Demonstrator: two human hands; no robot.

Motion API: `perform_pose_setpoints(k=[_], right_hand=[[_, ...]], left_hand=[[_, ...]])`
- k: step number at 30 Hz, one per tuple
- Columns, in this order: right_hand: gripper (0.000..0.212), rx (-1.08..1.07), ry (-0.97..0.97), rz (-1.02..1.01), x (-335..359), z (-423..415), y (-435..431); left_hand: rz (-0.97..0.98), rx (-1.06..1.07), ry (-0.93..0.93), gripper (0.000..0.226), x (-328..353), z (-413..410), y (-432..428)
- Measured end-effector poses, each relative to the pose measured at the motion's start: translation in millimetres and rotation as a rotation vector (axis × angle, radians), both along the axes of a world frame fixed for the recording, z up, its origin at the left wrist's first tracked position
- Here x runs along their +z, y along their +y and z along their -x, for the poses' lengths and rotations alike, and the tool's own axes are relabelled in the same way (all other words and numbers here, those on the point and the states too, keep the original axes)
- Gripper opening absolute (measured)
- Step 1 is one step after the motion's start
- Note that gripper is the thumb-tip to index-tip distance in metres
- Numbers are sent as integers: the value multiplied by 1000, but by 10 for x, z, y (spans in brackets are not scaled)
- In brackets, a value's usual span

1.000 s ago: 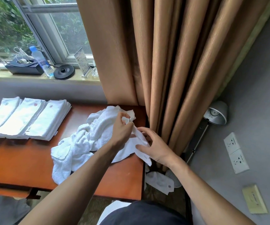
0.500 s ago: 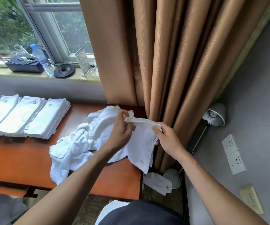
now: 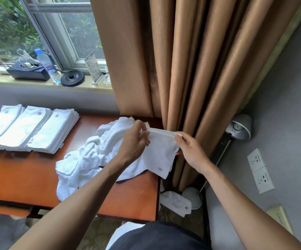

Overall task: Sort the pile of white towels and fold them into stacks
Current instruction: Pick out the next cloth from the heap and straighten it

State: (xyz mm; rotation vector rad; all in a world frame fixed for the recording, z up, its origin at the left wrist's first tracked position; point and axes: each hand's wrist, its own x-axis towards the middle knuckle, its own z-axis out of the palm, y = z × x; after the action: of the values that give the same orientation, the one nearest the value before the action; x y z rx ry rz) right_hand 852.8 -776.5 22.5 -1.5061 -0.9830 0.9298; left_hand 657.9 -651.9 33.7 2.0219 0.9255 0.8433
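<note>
Filling the left of the view, a red-brown wooden desk (image 3: 19,177) is being used as the work surface. Three stacks of folded towels (image 3: 28,129) are being kept side by side at its far left end, each with a small emblem on top. A loose pile of white towels (image 3: 84,159) is being left crumpled near the desk's right end. Behind the desk, a window sill (image 3: 1,76) is being occupied by a water bottle (image 3: 47,65), a black box (image 3: 26,72) with white cables, a round black disc (image 3: 72,78) and a clear sign stand (image 3: 93,69). Tan curtains (image 3: 191,60) are hanging at the desk's right edge; wall sockets (image 3: 259,170) and a silver lamp (image 3: 240,127) are being shown against the grey wall on the right. One small towel (image 3: 175,202) is lying on the floor beside the lamp's base.

A single towel (image 3: 159,154) is being held up just above the pile's right side. Its top edge is being pinched by the left grip (image 3: 134,141) at one corner and by the right grip (image 3: 191,150) at the other, so that it is hanging down flat, a red emblem near its lower corner.

Against a second ago, the towel is no longer being bunched low between the grips. It is now being stretched out, and the grips are being held further apart and higher.
</note>
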Motion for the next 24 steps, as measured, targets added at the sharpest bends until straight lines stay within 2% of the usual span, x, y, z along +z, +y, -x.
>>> perform_pose_setpoints(k=[7,11,12,16,24], right_hand=[[25,64,111,2,-19,27,-30],[21,63,179,-24,-17,65,-53],[19,60,177,-31,-26,75,-60],[37,25,85,-20,-30,151,-70],[28,-206,0,-75,-47,204,-78]], left_hand=[[71,94,9,20,89,-24,-34],[9,125,51,14,147,-30,-52],[-11,135,62,14,155,-31,-55],[-48,172,114,16,178,0,-56],[-50,129,123,18,194,34,-86]])
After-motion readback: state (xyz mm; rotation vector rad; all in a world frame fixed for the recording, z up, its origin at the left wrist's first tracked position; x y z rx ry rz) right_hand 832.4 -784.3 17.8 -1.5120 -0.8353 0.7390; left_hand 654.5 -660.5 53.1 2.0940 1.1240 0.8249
